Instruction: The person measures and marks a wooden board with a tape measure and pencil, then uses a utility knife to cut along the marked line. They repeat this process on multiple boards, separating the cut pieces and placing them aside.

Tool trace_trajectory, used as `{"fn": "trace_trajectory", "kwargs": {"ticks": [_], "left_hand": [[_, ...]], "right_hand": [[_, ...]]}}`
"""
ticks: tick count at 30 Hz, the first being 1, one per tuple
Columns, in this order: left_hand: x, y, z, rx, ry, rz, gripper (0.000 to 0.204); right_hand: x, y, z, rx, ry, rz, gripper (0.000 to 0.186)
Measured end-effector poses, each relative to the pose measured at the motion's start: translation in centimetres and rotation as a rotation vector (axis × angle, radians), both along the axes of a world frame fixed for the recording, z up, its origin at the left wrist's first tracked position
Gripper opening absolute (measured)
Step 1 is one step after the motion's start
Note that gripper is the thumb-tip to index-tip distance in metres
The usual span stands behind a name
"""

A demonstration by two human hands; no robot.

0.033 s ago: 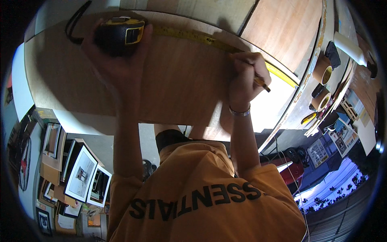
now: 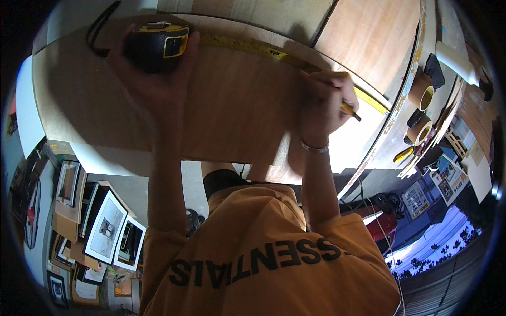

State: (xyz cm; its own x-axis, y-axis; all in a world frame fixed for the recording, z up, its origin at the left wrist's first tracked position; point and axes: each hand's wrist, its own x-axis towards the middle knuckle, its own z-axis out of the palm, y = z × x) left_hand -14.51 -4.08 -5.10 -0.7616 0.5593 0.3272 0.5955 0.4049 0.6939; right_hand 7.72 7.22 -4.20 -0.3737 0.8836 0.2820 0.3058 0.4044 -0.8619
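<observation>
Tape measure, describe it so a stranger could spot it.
Find the plywood sheet; at its upper left is the left hand. That hand holds the tape measure: a black-and-yellow case, set apart from the plain sheet by its yellow blade stretching rightward.

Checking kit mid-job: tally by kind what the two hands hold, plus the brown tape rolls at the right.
Tape measure, in the left hand: 1
Pencil-like tool, in the right hand: 1
Brown tape rolls: 2
Total: 4
</observation>
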Motion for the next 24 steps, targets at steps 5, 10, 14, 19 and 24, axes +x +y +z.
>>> {"fn": "trace_trajectory", "kwargs": {"ticks": [5,10,14,19,24], "left_hand": [[-0.8,0.4,-1.0,0.096,-0.037,-0.011,0.089],[-1.2,0.2,-1.4,0.084,0.048,-0.011,0.082],[0.1,-1.8,-0.9,0.155,0.013,-0.115,0.081],[4.1,-8.5,1.2,0.040,-0.049,-0.118,0.083],[2.9,-10.5,1.4,-0.133,0.087,-0.114,0.084]], "right_hand": [[3.7,-0.9,1.0,-0.527,0.493,-0.195,0.021],[7.2,-7.4,2.9,-0.406,0.147,-0.269,0.010],[7.9,-11.5,3.0,-0.484,0.241,-0.179,0.015],[6.7,-13.9,2.5,-0.468,0.198,-0.249,0.010],[5.1,-13.1,1.2,-0.332,0.160,-0.184,0.008]]}}
